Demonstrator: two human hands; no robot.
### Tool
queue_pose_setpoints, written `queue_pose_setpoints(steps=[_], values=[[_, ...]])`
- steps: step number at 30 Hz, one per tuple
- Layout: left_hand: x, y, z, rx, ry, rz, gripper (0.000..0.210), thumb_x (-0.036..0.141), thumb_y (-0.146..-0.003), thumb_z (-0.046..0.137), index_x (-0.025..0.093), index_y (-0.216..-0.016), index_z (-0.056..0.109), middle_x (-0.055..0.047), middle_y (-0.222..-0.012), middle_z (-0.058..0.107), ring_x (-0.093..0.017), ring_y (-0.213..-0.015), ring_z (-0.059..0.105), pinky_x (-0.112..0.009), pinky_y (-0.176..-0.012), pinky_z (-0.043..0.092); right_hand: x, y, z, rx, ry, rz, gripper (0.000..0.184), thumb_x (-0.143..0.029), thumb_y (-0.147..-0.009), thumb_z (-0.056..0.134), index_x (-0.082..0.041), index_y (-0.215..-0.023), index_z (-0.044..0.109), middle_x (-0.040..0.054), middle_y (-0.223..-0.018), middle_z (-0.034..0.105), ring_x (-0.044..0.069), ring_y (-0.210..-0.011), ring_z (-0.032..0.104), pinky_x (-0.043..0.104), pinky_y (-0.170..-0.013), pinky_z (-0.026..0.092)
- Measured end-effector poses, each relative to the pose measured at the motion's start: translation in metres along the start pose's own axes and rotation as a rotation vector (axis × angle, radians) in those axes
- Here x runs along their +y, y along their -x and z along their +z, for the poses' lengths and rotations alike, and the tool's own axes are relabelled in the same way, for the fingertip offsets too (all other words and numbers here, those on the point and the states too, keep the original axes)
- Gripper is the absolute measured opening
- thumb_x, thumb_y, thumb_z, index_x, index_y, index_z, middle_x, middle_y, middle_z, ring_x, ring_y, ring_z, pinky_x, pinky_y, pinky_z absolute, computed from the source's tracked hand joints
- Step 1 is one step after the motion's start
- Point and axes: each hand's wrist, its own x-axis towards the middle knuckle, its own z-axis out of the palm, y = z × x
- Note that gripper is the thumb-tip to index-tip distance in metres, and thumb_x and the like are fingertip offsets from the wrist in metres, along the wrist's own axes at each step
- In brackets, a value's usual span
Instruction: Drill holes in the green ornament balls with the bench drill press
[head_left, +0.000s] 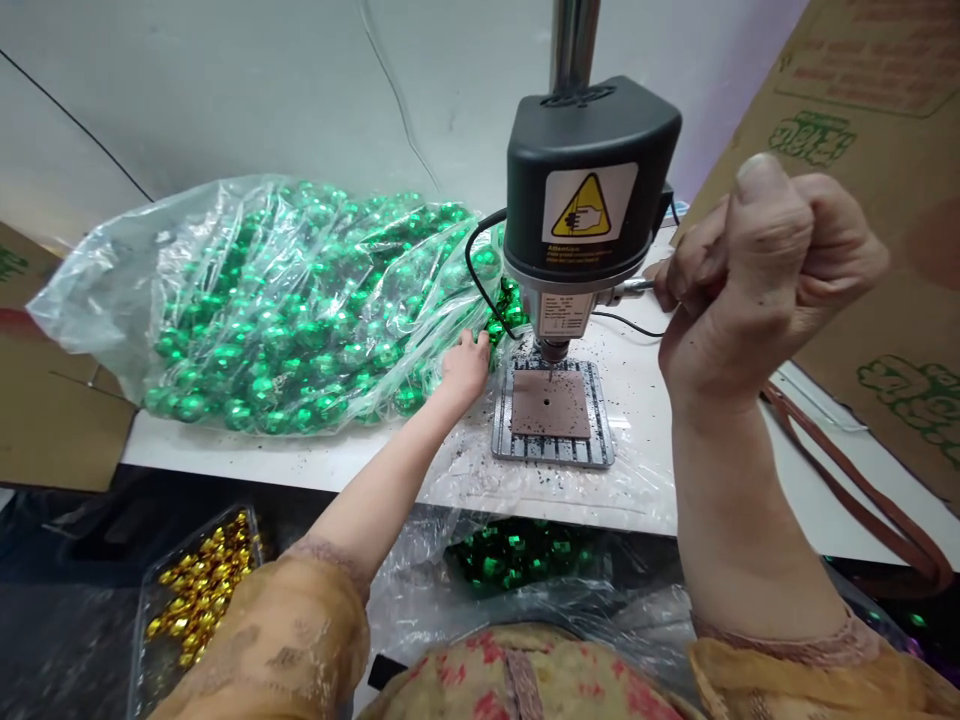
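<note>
My right hand is closed in a fist around the feed lever on the right side of a small black drill press. Beneath its chuck lies a brown square plate with a dark hole, on the slotted metal base. At the mouth of a large clear plastic bag, my left hand has its fingers curled beside shiny green faceted balls. Its fingertips are partly hidden, and I cannot make out what they hold.
Dark shavings are scattered over the white table. Cardboard boxes stand at both sides. Below the table edge are more green balls in plastic and a clear tray of gold balls. A brown strap hangs at right.
</note>
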Motion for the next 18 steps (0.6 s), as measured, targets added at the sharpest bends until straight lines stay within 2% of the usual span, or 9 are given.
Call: queue_pose_setpoints(steps=[2, 4, 8, 12, 18], values=[[0.003, -0.005, 0.007, -0.018, -0.040, 0.030, 0.021, 0.026, -0.096, 0.062, 0.018, -0.113, 0.070, -0.020, -0.123, 0.059, -0.036, -0.102, 0.069, -0.044, -0.084, 0.053, 0.001, 0.000, -0.001, -0.010, -0.009, -0.005, 0.045, -0.032, -0.093, 0.067, -0.024, -0.056, 0.041, -0.0068, -0.043, 0.040, 0.009, -0.036, 0.030, 0.033, -0.039, 0.025], [0.002, -0.002, 0.013, -0.020, -0.031, 0.082, 0.018, 0.022, -0.093, 0.065, 0.019, -0.110, 0.069, -0.019, -0.124, 0.059, -0.037, -0.107, 0.067, -0.043, -0.085, 0.053, 0.001, 0.001, -0.001, -0.011, -0.011, -0.013, 0.045, -0.033, -0.092, 0.067, -0.024, -0.057, 0.041, -0.0069, -0.044, 0.039, 0.009, -0.036, 0.030, 0.033, -0.039, 0.026], [-0.006, 0.011, 0.021, -0.012, 0.024, 0.142, 0.027, 0.011, -0.093, 0.058, 0.022, -0.115, 0.068, -0.016, -0.126, 0.057, -0.034, -0.107, 0.065, -0.043, -0.085, 0.052, 0.000, 0.002, -0.001, -0.014, -0.008, -0.011, 0.046, -0.035, -0.092, 0.067, -0.024, -0.058, 0.039, -0.0076, -0.045, 0.037, 0.009, -0.037, 0.030, 0.032, -0.040, 0.028], [-0.013, 0.020, 0.023, 0.017, 0.055, 0.149, 0.038, 0.005, -0.089, 0.059, 0.026, -0.120, 0.067, -0.013, -0.128, 0.055, -0.032, -0.104, 0.065, -0.042, -0.085, 0.052, 0.000, 0.002, -0.002, -0.010, -0.018, 0.005, 0.049, -0.040, -0.091, 0.069, -0.023, -0.057, 0.038, -0.0077, -0.044, 0.034, 0.008, -0.036, 0.030, 0.030, -0.039, 0.025], [-0.013, 0.020, 0.025, 0.014, 0.093, 0.185, 0.040, 0.001, -0.087, 0.056, 0.024, -0.118, 0.066, -0.016, -0.141, 0.054, -0.033, -0.111, 0.063, -0.043, -0.087, 0.053, 0.001, 0.002, 0.000, 0.004, -0.047, 0.023, 0.049, -0.032, -0.091, 0.069, -0.022, -0.055, 0.037, -0.0081, -0.045, 0.030, 0.007, -0.037, 0.031, 0.029, -0.040, 0.023]])
